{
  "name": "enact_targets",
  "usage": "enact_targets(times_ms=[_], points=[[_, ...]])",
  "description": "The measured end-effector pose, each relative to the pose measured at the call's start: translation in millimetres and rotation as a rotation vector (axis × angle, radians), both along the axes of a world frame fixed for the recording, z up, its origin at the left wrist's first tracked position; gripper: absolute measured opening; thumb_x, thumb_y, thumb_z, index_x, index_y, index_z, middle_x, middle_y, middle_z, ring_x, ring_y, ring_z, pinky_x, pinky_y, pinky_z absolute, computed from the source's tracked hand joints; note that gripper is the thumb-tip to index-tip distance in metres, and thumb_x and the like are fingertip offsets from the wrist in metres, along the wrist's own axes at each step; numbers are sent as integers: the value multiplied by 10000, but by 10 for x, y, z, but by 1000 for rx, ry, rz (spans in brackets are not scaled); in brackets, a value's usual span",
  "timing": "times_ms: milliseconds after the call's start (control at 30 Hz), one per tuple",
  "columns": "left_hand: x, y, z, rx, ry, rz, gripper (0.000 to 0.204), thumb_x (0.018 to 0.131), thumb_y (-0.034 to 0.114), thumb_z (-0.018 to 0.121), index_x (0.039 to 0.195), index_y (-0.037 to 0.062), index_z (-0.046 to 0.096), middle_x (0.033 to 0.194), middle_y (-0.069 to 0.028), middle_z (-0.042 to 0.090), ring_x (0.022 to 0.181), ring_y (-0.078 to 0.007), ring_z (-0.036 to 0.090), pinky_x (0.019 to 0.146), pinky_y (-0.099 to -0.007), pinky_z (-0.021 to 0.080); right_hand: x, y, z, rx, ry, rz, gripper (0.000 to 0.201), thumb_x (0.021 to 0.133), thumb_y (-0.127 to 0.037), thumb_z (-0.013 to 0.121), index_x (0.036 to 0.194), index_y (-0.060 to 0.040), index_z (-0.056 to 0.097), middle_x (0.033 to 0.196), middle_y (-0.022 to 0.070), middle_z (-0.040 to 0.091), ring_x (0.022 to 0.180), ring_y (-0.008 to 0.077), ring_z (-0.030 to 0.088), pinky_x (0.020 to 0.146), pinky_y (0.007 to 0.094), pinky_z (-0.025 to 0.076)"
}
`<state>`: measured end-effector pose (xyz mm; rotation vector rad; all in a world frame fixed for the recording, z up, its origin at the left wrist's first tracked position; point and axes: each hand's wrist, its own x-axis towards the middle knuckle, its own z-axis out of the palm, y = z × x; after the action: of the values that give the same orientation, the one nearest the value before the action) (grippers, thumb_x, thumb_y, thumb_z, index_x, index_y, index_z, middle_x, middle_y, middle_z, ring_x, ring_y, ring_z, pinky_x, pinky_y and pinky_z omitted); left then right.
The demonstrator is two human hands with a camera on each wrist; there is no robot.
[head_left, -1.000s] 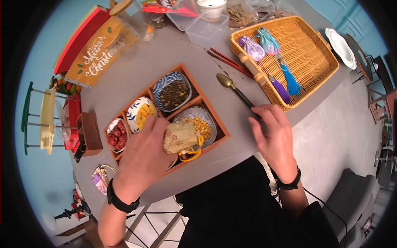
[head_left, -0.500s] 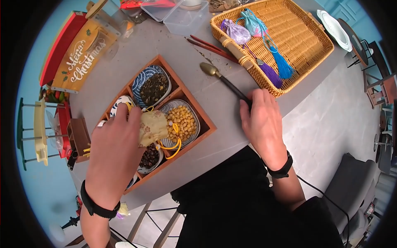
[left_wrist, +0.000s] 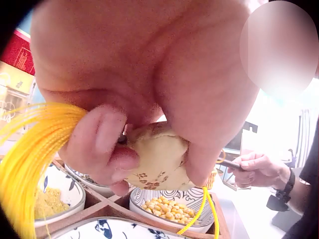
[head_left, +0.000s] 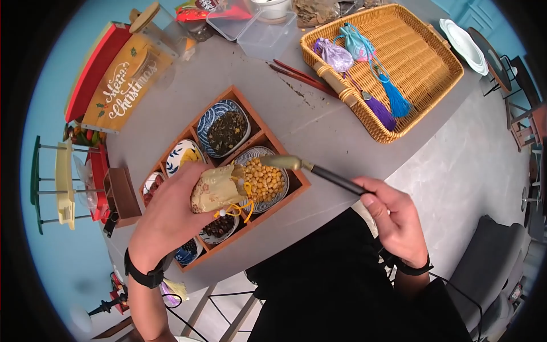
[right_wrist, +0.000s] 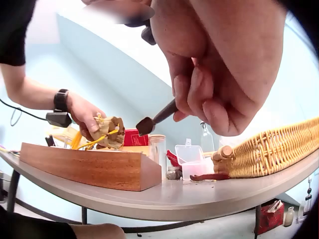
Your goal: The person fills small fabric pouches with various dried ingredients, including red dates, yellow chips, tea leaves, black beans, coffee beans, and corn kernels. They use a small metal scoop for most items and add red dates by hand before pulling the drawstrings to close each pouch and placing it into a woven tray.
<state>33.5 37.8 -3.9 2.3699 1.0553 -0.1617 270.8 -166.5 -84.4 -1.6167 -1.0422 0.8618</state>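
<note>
My left hand point(head_left: 171, 202) grips a cream floral drawstring pouch point(head_left: 212, 192) over the wooden divided box point(right_wrist: 82, 167). The pouch lies tilted, its open mouth toward the right, with yellow cords hanging from it. In the left wrist view a yellow tassel point(left_wrist: 25, 164) hangs beside my fingers. My right hand point(head_left: 396, 222) holds a small scoop point(head_left: 342, 182) by its dark handle. The scoop's brass-coloured head is over the bowl of yellow corn kernels point(head_left: 266, 185), close to the pouch's mouth.
Other bowls in the box hold dark dried leaves point(head_left: 227, 134) and brown seeds point(head_left: 216, 229). A wicker tray point(head_left: 421, 74) carries two small pouches with tassels. Reddish tongs point(head_left: 305, 80) lie beside the tray. Clear plastic containers point(head_left: 265, 40) stand at the back.
My right hand has lifted the scoop off the table and brought its head over the corn bowl. The pouch has turned in my left hand, its mouth now showing open.
</note>
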Motion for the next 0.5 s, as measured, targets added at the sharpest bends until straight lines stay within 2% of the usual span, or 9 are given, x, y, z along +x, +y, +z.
enact_targets(times_ms=[33, 67, 133, 167, 267, 300, 433, 500], points=[[-6, -3, -3, -50, -6, 27, 484, 706, 77, 738, 1150, 14, 555, 1070, -157, 603, 1043, -367, 575, 880, -406, 459, -4, 2, 24, -57, 12, 36, 222, 952, -38, 546, 1157, 19, 611, 729, 88, 560, 628, 170, 510, 625, 273, 435], [-11, -6, -4, -103, -12, 55, 478, 711, 66, 726, 1152, 10, 552, 1076, -159, 602, 1055, -369, 570, 892, -402, 457, -23, 10, 1, -56, 11, 35, 222, 952, -38, 546, 1157, 19, 611, 729, 88, 560, 628, 170, 510, 625, 273, 435], [-4, -12, -3, -74, -1, 16, 499, 708, 54, 741, 1167, 14, 550, 1083, -150, 607, 1043, -347, 585, 889, -381, 462, -80, 49, -71, 91, 24, 150, 226, 943, -28, 551, 1157, 12, 612, 783, 122, 602, 644, 226, 552, 644, 298, 460], [-3, -22, -5, -47, 11, -22, 521, 706, 42, 755, 1183, 17, 548, 1090, -142, 613, 1031, -324, 599, 887, -359, 466, -93, 72, 3, 72, 26, 194, 241, 933, -11, 550, 1166, 4, 609, 888, 147, 638, 709, 264, 590, 681, 321, 478], [36, -57, 15, -65, 12, -57, 540, 687, 6, 733, 1192, 41, 547, 1102, -137, 608, 1032, -337, 597, 884, -366, 469, -217, 193, 42, 70, 129, 247, 252, 933, -4, 546, 1178, -1, 604, 937, 146, 640, 769, 262, 604, 708, 323, 484], [57, -76, 18, -62, 14, -53, 540, 687, 6, 733, 1192, 41, 547, 1102, -137, 608, 1032, -337, 597, 884, -366, 469, -308, 276, -57, 213, 108, 228, 261, 927, -4, 558, 1185, -1, 598, 931, 145, 628, 789, 273, 600, 713, 329, 481], [107, -115, 6, -6, 64, -100, 525, 668, -23, 704, 1163, 60, 553, 1084, -129, 593, 1027, -363, 588, 843, -394, 476, -418, 495, 1, 206, 40, 300, 253, 910, -8, 582, 1161, -1, 614, 847, 138, 603, 726, 292, 588, 660, 351, 478], [101, -126, 1, 44, 120, -121, 508, 669, -20, 702, 1147, 62, 554, 1071, -126, 587, 1016, -368, 587, 822, -406, 478, -420, 538, -11, 207, -123, 283, 250, 898, -6, 600, 1143, -8, 651, 751, 111, 564, 629, 205, 525, 590, 311, 425]])
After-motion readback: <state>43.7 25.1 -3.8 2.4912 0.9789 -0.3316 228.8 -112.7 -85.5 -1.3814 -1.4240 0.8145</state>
